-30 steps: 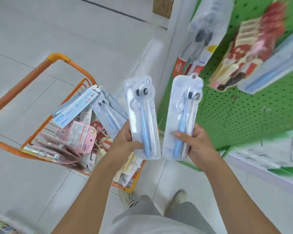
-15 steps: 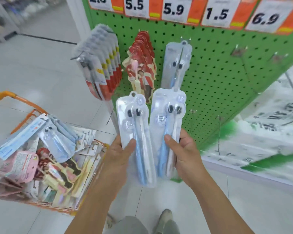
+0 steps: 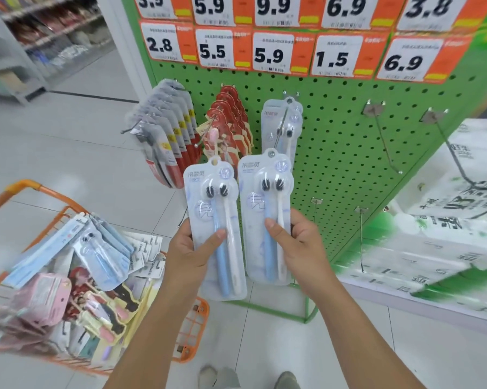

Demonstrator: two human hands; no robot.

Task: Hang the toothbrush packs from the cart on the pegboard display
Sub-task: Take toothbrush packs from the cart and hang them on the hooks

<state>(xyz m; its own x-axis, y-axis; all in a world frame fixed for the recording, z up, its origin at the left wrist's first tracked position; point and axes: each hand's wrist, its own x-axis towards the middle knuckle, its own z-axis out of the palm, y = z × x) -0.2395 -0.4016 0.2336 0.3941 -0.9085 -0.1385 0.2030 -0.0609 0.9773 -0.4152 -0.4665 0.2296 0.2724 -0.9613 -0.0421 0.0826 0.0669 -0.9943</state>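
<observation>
— Closest to the camera, what are the hands doing?

— Each is holding one twin toothbrush pack upright. The left hand (image 3: 191,248) is gripping the left pack (image 3: 212,228) by its lower half, thumb across the front, fingers curled behind. The right hand (image 3: 298,242) is pinching the right pack (image 3: 266,211) the same way, thumb lying over the blue handle.

— How are those packs likely to be behaving?

— Light and fairly stiff, I'd judge: thin clear blister on a card, probably slick. Holding low is leaving the hang hole at the top free, which seems the right place to grip.

— And beside them?

— To the left, the orange cart (image 3: 26,189) is sitting with more packs (image 3: 102,248) heaped inside.

— Further out?

— The right pack's hang hole is hovering just below the tip of a hook (image 3: 283,119) on the green pegboard (image 3: 349,141), where a matching pack (image 3: 292,116) is already hanging. Grey-red packs (image 3: 163,136) and red packs (image 3: 228,119) are hanging to its left; bare hooks (image 3: 382,136) are sticking out to its right, price tags (image 3: 270,53) above.
</observation>
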